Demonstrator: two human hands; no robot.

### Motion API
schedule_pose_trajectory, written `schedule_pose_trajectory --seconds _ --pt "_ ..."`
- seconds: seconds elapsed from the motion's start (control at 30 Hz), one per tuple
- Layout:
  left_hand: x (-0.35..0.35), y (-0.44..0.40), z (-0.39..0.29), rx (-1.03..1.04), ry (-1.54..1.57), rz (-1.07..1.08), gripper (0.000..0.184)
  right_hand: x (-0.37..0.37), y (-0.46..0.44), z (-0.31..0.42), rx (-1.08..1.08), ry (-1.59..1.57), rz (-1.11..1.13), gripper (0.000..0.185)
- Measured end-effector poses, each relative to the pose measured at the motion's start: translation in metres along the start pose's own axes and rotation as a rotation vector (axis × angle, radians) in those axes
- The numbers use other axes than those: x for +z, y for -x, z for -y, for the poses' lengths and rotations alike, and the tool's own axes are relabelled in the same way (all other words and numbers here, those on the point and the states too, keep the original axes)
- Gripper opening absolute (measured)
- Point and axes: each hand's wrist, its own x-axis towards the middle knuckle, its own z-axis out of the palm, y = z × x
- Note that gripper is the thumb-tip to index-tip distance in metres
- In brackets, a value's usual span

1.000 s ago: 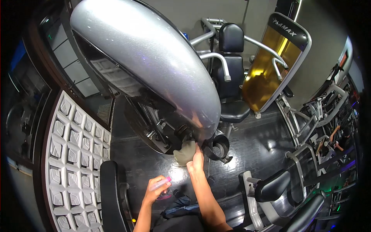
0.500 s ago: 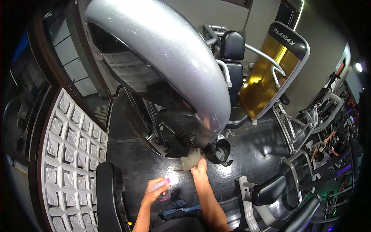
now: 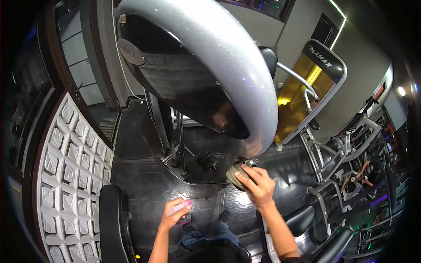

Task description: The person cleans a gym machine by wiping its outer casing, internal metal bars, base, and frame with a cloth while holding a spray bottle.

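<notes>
My left hand (image 3: 172, 215) is closed around a small translucent bottle with a pink top (image 3: 180, 207), held low in front of my body. My right hand (image 3: 259, 187) presses a grey-green cloth (image 3: 236, 174) against the lower end of the curved silver machine frame (image 3: 258, 87). The black ring-shaped holder there is mostly hidden behind the hand and cloth. Above them spreads the machine's dark glossy panel (image 3: 184, 83), which carries an oval badge.
A black padded bench (image 3: 110, 219) stands at the left beside a white patterned wall panel (image 3: 72, 175). Another machine with a gold panel (image 3: 302, 96) is behind. More gym equipment (image 3: 351, 144) lines the right, where a person is partly visible. Dark flooring (image 3: 144, 193) runs underneath.
My right hand has moved right with the cloth, from beside the black holder to over it. The view has shifted, showing more of the dark panel. My left hand still holds the bottle.
</notes>
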Motion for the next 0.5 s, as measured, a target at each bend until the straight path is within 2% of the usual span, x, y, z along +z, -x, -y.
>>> schedule_pose_trajectory --seconds 0.1,0.3,0.37,0.43,0.5 --pt "0.0 -0.001 0.004 0.02 0.017 0.011 0.014 0.005 -0.001 -0.032 -0.223 0.141 0.07 0.035" --pt "0.006 -0.004 -0.004 0.07 0.049 0.005 0.016 0.046 0.035 -0.05 -0.283 0.13 0.329 0.032" --pt "0.007 -0.005 -0.006 0.08 0.013 0.018 0.015 0.044 0.029 -0.046 -0.286 0.131 0.379 0.031" --pt "0.008 -0.006 -0.008 0.097 0.001 0.023 0.015 0.034 0.016 -0.041 -0.334 0.259 0.542 0.036" --pt "0.008 -0.006 -0.01 0.108 -0.015 0.034 0.015 0.015 -0.006 -0.027 -0.309 0.298 0.56 0.037"
